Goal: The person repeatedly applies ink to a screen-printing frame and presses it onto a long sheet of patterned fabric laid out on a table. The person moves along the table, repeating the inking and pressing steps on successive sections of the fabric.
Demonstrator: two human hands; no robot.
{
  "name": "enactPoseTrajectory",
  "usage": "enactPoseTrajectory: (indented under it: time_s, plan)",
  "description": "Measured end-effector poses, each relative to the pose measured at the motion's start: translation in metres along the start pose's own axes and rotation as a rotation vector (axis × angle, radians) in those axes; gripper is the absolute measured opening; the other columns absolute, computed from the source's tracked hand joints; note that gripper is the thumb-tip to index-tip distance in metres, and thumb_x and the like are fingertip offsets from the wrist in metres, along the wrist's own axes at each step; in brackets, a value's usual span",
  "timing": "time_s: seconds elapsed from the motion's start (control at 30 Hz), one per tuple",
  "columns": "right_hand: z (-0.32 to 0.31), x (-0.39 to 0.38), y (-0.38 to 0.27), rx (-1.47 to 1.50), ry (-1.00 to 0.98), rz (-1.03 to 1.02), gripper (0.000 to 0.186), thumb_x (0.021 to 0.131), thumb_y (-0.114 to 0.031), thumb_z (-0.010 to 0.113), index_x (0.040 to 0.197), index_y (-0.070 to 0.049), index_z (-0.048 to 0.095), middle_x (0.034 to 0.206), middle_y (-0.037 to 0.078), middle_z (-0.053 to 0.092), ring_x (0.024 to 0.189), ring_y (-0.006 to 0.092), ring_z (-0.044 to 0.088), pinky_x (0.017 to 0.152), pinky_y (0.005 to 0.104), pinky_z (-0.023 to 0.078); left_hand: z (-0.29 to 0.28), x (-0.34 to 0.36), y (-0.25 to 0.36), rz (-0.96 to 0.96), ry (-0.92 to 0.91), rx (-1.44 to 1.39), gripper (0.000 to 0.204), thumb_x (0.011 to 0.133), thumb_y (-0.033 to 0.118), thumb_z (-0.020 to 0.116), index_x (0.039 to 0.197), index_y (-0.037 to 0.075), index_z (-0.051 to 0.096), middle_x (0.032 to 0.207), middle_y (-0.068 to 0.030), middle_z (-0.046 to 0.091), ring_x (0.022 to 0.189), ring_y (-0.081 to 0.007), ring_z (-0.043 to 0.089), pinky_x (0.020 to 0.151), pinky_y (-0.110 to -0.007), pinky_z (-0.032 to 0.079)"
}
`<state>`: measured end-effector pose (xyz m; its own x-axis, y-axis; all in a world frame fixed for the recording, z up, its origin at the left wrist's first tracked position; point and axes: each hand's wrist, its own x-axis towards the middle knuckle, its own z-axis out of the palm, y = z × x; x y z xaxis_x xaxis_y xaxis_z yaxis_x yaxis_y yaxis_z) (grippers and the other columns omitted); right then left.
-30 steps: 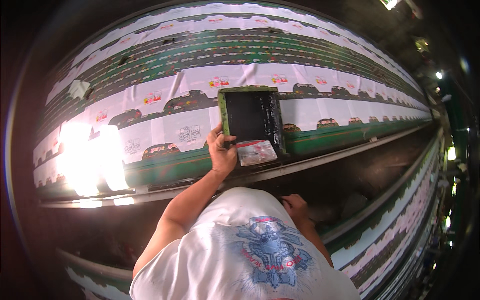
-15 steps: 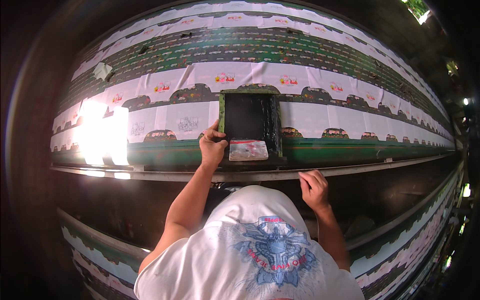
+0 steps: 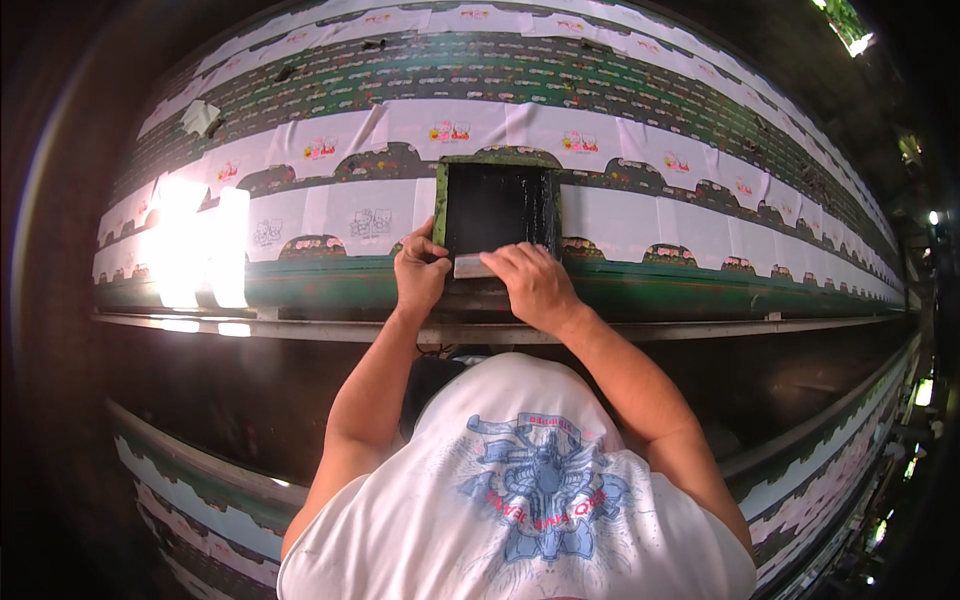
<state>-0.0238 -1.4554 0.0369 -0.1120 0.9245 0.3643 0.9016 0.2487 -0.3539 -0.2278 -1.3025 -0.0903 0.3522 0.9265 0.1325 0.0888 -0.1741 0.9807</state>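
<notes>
A screen-printing frame [image 3: 441, 200] with green edges and black mesh lies over the nearest row of white cloth pieces [image 3: 625, 215]. My left hand [image 3: 420, 272] is closed on the frame's lower left edge, thumb and fingers pinching it. A pale squeegee [image 3: 468, 266] stands at the frame's near end. My right hand [image 3: 540, 288] is closed on it from the right, covering much of its length. Left of the frame, a cloth piece carries a black outline print [image 3: 370, 222]; those in the row behind show coloured figures [image 3: 449, 131].
The long green printing table [image 3: 330, 288] runs across the view, with a pale rail [image 3: 650, 330] along its near side. Bright sunlight [image 3: 205, 245] washes out cloth at the left. A crumpled white scrap [image 3: 200, 117] lies farther back. Another cloth-covered table [image 3: 220, 508] stands behind me.
My right hand has come up from beside my body and taken hold of the squeegee, which is now more upright. My left hand stays on the frame.
</notes>
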Motion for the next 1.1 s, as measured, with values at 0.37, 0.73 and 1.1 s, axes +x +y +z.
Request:
enactPoseTrajectory:
  time_s: [0.37,0.73,1.1]
  plan:
    - [-0.035,0.056,0.054,0.193,-0.504,0.188,0.031,0.096,0.002,0.070,0.125,-0.007,0.077,0.117,0.016,0.077,0.119,0.0410,0.072,0.107,0.0520,0.057,-0.004,0.017,0.016,-0.233,0.030,-0.114,0.024,0.095,-0.002,0.083,0.118,-0.003,0.079,0.148,-0.0192,0.076,0.122,-0.0243,0.079,0.109,-0.036,0.060]
    - [0.010,0.102,0.119,0.048,-0.067,0.214,0.044,0.094,0.003,0.062,0.132,-0.011,0.080,0.121,0.012,0.078,0.119,0.0382,0.071,0.107,0.0505,0.056,-0.021,0.048,0.060,-0.394,-0.170,0.279,0.017,0.089,0.001,0.089,0.101,0.001,0.078,0.086,-0.0024,0.076,0.077,-0.0111,0.070,0.072,-0.030,0.057]
    - [0.020,0.016,0.015,-0.080,-0.040,0.097,0.037,0.097,-0.011,0.068,0.131,-0.010,0.080,0.121,0.010,0.075,0.114,0.0303,0.069,0.102,0.0470,0.054,-0.032,0.057,0.068,-0.554,-0.244,0.232,0.015,0.088,0.004,0.089,0.097,0.001,0.077,0.077,-0.0015,0.072,0.068,-0.0107,0.067,0.060,-0.030,0.053]
